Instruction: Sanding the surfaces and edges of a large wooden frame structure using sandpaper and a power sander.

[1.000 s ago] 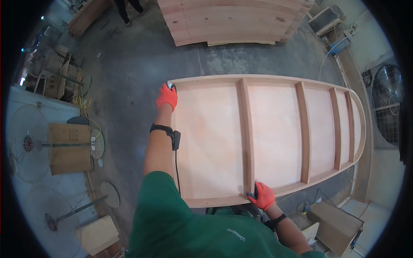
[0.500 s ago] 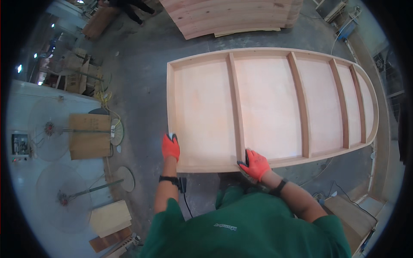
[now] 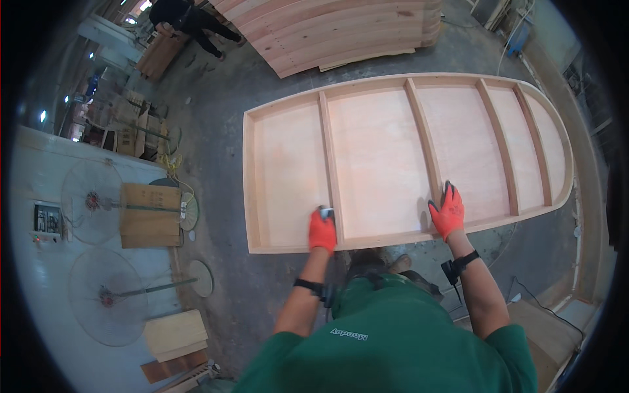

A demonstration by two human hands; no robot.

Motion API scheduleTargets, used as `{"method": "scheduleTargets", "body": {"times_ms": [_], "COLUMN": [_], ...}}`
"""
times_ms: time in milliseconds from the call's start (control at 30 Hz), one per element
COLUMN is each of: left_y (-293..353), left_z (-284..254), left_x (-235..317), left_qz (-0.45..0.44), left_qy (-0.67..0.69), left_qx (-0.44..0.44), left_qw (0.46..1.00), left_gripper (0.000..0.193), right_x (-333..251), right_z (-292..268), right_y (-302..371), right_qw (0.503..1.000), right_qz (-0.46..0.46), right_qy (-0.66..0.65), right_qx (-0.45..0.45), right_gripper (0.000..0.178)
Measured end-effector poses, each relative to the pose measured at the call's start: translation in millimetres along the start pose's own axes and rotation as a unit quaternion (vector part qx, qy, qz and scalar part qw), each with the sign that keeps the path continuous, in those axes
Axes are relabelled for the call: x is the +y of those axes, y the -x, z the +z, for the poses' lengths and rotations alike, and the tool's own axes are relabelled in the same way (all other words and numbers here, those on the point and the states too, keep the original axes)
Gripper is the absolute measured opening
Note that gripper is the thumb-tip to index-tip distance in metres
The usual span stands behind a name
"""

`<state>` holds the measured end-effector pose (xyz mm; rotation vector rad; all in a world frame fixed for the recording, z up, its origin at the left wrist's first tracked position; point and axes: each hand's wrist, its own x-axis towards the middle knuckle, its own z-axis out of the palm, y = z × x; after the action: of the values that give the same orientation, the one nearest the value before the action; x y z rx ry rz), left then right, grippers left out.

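Note:
A large wooden panel frame (image 3: 288,249) lies in front of me, square at its left end and rounded at its right. Several crosspieces divide it, over a pale board backing (image 3: 377,160). My left hand (image 3: 322,230), in a red glove with dark fingertips, is closed around a small whitish thing (image 3: 326,213) whose kind I cannot make out. It is at the near end of the leftmost crosspiece (image 3: 329,157). My right hand (image 3: 449,215), gloved alike, is open with fingers apart, by the near end of the second crosspiece (image 3: 424,141); whether it touches the wood I cannot tell.
Stacked wooden panels (image 3: 327,33) stand beyond the frame. At the far left, a person in dark clothes (image 3: 196,23) is by a wooden stack. Two large fans (image 3: 108,296) and a brown cardboard sheet (image 3: 149,229) are along the left side. A cable (image 3: 547,308) runs at the lower right.
My left hand has moved right from the frame's left end to the leftmost crosspiece. My right hand has left that crosspiece for the second one, its fingers now spread. The view has shifted.

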<state>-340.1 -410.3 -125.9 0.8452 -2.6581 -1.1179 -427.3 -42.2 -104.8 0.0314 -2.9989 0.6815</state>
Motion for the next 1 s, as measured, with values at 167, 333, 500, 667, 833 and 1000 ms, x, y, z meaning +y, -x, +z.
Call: {"method": "scheduleTargets", "body": {"times_ms": [167,333,500,667,833,1000], "left_y": [-41.1,-170.7,-297.7,-381.9,-368.2,-285.6], "left_z": [42.7,67.4,89.9,104.0,103.2,89.6], "left_x": [59.2,97.1,147.1,161.9,163.5,138.5], "left_qz": [-0.026,-0.004,0.008,0.0,-0.013,-0.016], "left_qy": [-0.144,-0.163,-0.182,-0.208,-0.184,-0.188], "left_qx": [-0.008,0.01,0.023,0.044,0.044,0.029], "left_qw": [0.989,0.987,0.983,0.977,0.982,0.982], "left_gripper": [0.043,0.04,0.04,0.044,0.052,0.045], "right_x": [4.5,5.4,-6.5,-4.5,-7.5,-3.2], "right_z": [2.3,10.0,-0.8,4.2,1.0,3.5], "right_y": [18.6,17.1,10.4,8.7,8.5,14.1], "right_qw": [0.993,0.994,0.991,0.995,0.996,0.996], "right_qz": [0.071,0.071,0.084,0.051,0.045,0.031], "right_qy": [-0.023,-0.002,-0.005,0.01,-0.015,-0.014], "right_qx": [-0.088,-0.089,-0.103,-0.085,-0.079,-0.077], "right_gripper": [0.084,0.08,0.076,0.072,0.072,0.073]}}
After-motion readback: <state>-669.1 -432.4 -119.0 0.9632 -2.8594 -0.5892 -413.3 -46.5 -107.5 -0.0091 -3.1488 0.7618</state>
